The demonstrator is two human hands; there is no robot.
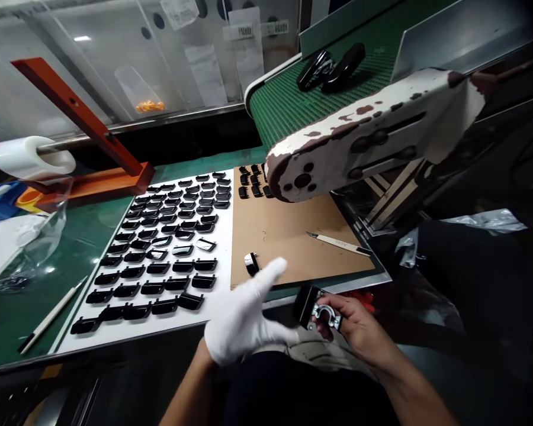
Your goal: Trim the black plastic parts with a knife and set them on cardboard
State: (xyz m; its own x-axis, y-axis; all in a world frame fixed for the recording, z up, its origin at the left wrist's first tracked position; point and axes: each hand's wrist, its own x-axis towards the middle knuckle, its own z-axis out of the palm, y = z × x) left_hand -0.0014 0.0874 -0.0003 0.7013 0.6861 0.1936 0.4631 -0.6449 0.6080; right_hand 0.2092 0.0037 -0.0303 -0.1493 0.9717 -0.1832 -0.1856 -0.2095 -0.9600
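Note:
My right hand (359,328), bare, grips a pair of cutting pliers or similar metal-jawed piece that I cannot name surely; beside its fingers shows a glossy black part (305,305) with a silver C-shaped piece (326,313). My left hand (249,316), in a white glove, is held with thumb and fingers apart, left of the black part and not touching it. Just beyond its fingertips, a single small black piece (251,264) stands on the brown cardboard (288,236).
Rows of black pieces (159,268) cover a white sheet (224,236) at left. A craft knife (337,243) lies on the cardboard, another (53,316) on the green table. A conveyor (284,112) carrying black parts (331,68) overhangs the right. A film roll (31,157) hangs on an orange stand (84,118).

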